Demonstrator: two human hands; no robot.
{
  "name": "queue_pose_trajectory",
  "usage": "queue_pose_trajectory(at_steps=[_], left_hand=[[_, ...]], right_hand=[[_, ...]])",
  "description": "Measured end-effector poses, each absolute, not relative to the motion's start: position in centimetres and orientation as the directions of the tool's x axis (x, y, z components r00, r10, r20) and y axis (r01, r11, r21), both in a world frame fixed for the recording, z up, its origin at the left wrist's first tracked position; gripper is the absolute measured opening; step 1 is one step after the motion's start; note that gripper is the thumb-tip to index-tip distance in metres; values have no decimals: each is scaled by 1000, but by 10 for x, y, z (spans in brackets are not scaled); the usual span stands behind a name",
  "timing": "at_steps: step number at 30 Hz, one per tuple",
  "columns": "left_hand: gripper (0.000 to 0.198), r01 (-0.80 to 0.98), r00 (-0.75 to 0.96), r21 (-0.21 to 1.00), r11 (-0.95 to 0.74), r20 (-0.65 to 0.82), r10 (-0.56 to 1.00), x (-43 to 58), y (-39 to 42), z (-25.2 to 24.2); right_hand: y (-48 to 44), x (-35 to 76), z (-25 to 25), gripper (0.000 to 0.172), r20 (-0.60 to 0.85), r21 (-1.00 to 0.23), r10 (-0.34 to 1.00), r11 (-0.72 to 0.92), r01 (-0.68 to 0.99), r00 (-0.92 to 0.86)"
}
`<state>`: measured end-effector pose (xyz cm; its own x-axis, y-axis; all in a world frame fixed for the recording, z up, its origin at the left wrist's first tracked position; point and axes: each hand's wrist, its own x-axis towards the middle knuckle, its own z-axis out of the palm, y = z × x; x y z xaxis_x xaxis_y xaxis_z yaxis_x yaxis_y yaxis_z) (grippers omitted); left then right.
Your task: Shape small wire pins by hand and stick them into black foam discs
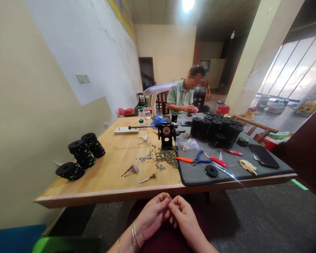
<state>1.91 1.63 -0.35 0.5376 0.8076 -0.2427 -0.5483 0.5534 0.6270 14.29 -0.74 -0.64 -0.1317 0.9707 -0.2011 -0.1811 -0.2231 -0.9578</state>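
Note:
My left hand (151, 216) and my right hand (184, 216) meet over my lap, just below the front edge of the wooden table (107, 186). Both have the fingers curled in and the fingertips pinched together at a tiny item that is too small to name. A bangle sits on my left wrist. On the table in front of the hands lie a scatter of small beads (164, 158), two small brushes (131, 170) and a black hand-crank winder (166, 135).
Black spools (81, 154) stand at the table's left, more black spools (217, 128) at the back right. A dark mat (265, 170) holds pliers (200, 160), red-handled tools, a black disc and a phone. Another person (185, 96) sits working at the far end. Bottles and a lamp stand nearby.

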Motion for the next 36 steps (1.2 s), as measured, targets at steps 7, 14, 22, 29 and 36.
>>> queue_pose_trajectory(at_steps=[7,14,22,29,36], left_hand=[[20,-476,569,742,472,-149,809,20,18,-6],[21,-443,551,791,422,-131,824,21,16,-7],[23,-284,384,931,229,-109,917,14,20,9],[28,-397,353,864,308,-167,921,15,17,27],[24,-636,380,683,360,-129,916,-2,19,66]], right_hand=[[-5,141,-10,55,-214,-932,965,-247,-263,-150],[-7,143,-3,52,-230,-909,956,-278,-310,-183],[-6,150,-1,49,-223,-962,956,-247,-117,-191],[-10,154,5,30,-29,-993,981,-6,116,-193],[-9,168,0,28,140,-910,973,199,363,-183]])
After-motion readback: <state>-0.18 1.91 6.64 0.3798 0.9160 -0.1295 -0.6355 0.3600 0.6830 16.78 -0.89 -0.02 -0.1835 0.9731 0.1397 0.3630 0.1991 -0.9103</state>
